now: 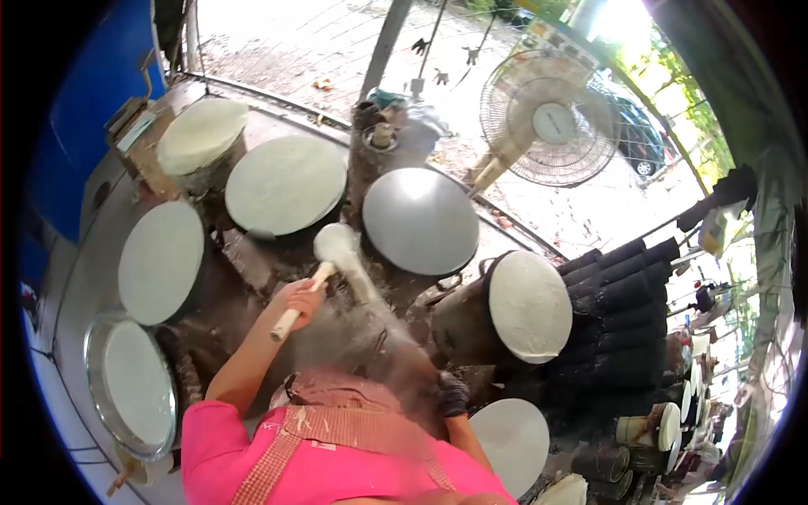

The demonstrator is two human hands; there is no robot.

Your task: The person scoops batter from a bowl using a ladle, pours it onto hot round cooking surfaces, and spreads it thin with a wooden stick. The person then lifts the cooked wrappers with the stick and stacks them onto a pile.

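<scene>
My left hand (300, 301) is bare and closed round the handle of a ladle (336, 246). The ladle's round white head is up near the gap between two round plates, one coated white (286, 185) and one bare and grey (421, 220). Low and to the right, my right hand (453, 394) wears a dark glove and hangs beside a white-coated disc (513, 446). Its fingers are blurred, and whatever they may hold cannot be made out. Steam or haze drifts between my hands.
More white discs stand at the left (162, 263) and right (530, 306). A metal-rimmed pan (94, 396) is at the lower left. Beyond the plates stands a fan (551, 122). Dark stacked cylinders (619, 311) fill the right side, near a drum-like stove (461, 326).
</scene>
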